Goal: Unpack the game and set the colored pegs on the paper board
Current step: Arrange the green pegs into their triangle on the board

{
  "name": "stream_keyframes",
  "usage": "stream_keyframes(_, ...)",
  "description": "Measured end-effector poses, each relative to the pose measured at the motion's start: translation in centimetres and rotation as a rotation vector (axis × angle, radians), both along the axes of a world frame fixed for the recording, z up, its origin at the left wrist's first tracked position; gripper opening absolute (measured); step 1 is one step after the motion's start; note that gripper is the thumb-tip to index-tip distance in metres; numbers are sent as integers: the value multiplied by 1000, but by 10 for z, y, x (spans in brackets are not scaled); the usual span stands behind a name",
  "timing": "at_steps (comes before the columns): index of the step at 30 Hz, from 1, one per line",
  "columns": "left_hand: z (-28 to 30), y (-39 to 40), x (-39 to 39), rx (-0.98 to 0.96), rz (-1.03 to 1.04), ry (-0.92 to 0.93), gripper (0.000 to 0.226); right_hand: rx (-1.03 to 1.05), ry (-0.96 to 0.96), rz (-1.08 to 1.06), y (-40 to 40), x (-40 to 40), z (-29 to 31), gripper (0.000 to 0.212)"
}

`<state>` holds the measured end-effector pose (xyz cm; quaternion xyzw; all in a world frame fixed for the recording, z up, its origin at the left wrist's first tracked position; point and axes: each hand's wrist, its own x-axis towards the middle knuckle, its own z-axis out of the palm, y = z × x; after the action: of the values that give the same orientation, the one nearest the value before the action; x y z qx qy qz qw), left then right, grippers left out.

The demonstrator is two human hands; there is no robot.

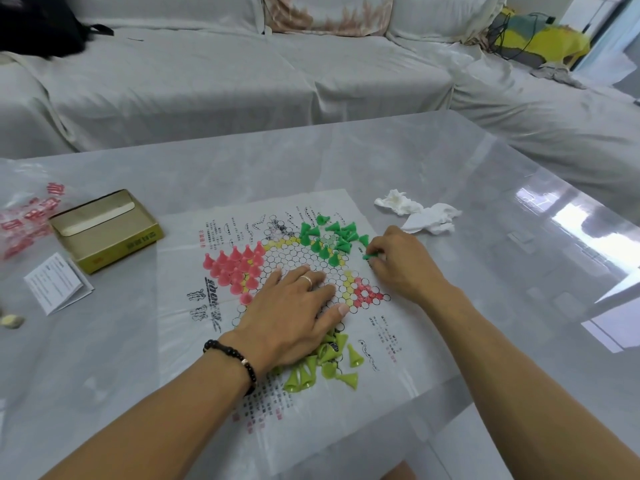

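Observation:
The paper board (194, 244) lies flat on the table with a star of printed circles. Pink pegs (237, 266) stand grouped on its left point. Dark green pegs (325, 237) are scattered at the far point, several tipped over. Yellow-green pegs (323, 367) lie in a loose heap at the near point. My left hand (291, 313) rests flat, fingers spread, on the board's middle and partly hides that heap. My right hand (398, 261) sits at the board's right edge, its fingertips pinching a dark green peg (370, 255).
An open yellow game box (105, 230) stands left of the board, with a folded leaflet (57, 284) and a printed plastic bag (29, 216) beside it. Crumpled tissues (420, 213) lie beyond my right hand. A covered sofa (242, 81) runs behind the glossy table (519, 271).

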<state>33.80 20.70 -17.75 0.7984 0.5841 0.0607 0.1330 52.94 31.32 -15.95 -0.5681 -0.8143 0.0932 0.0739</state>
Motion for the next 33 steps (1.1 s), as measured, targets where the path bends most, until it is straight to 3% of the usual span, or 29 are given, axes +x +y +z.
stream_keyframes(7, -2, 1, 0, 7, 5, -6, 84, -4, 351, -28, -10, -10, 5, 21)
stream_keyframes(12, -2, 3, 1, 9, 11, -19, 82, -69, 492, -35, -16, -17, -3, 8)
stream_keyframes(21, -4, 2, -1, 15, 12, -44, 80, -63, 479, -10, -21, -26, -10, 11)
stream_keyframes(27, -4, 2, -1, 16, 14, -42, 79, -34, 561, -27, -10, -17, -4, 27)
stream_keyframes(33, -8, 4, -2, 35, 16, -57, 74, -3, 321, 82, 11, -22, 3, 15)
